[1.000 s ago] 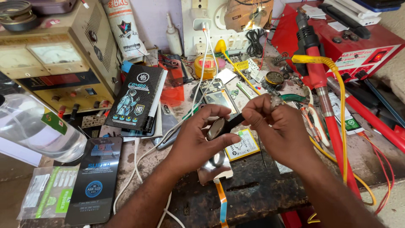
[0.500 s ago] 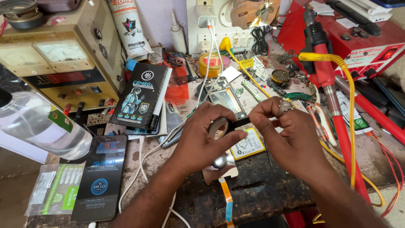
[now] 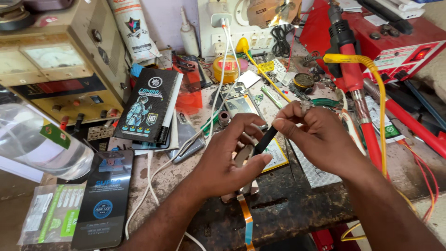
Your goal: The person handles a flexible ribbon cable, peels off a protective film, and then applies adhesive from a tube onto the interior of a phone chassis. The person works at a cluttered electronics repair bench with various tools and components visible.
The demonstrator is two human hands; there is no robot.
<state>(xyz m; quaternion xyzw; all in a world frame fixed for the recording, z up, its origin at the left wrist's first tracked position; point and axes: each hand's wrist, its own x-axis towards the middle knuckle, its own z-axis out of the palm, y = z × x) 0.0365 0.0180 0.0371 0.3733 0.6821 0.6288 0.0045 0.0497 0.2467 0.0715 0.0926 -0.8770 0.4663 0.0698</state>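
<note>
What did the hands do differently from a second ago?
Hardly anything changed. The left hand and right hand still pinch the black strip between them, in the same grip over the bench. Only the view drifted a little. Nothing was picked up or let go, and the black box and clear bottle stayed put.
</note>
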